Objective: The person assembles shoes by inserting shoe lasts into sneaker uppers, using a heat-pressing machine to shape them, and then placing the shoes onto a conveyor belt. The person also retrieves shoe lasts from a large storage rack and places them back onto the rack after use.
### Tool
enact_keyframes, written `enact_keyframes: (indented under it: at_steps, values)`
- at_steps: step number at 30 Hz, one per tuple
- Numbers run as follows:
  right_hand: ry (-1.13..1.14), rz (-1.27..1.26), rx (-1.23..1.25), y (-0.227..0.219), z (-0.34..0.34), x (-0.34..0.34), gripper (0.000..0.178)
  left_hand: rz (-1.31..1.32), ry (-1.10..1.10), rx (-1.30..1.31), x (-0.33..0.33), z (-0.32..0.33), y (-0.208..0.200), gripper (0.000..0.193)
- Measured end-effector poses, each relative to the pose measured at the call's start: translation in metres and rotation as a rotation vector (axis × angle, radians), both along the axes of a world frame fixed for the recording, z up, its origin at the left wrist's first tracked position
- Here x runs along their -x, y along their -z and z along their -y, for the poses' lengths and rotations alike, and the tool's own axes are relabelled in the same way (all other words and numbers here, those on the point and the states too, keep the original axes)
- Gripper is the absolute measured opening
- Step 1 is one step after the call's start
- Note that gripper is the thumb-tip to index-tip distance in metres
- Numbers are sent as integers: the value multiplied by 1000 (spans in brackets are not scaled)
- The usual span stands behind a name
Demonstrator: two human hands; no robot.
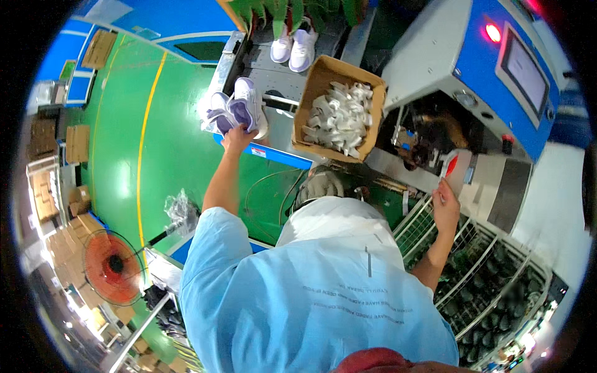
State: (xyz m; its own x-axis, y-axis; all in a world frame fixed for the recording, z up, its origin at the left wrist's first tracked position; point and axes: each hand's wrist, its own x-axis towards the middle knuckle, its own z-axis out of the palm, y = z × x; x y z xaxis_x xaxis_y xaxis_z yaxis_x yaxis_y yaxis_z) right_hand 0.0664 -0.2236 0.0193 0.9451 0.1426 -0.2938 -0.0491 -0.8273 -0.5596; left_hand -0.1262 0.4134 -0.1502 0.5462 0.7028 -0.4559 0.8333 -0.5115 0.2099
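Shoes (pixel 247 96) seemed to need a level hold, left hand (pixel 236 140) clamped on them, right hand (pixel 445 209) by a red piece (pixel 452 165), grip there unclear.

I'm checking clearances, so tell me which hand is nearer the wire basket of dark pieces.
Right. The right hand is at the upper edge of the wire basket in view; the left hand is well off to the left, its fingers on a white shoe.
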Motion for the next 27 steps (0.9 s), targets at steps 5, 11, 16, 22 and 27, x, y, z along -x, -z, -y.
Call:
enact_keyframes:
  at_steps: [5, 11, 16, 22, 27]
  values:
    - [-141, -117, 56, -32, -72, -7, 50, 17, -43, -18, 27, -13, -23, 58]
    - [-328, -151, 161, -57, -122, -22, 44, 195, -181, -79, 170, 40, -77, 53]
    - [-658, -42, 145, -59, -152, -37, 42, 52, -442, -66, 354, 123, -111, 49]
    - [-872, -104, 67, -28, -155, -44, 44, -525, -1029, -528, 615, 272, -161, 53]
    - [-964, -34, -19, -44, -174, -28, 37, -448, -1851, -827, 578, 249, -147, 48]
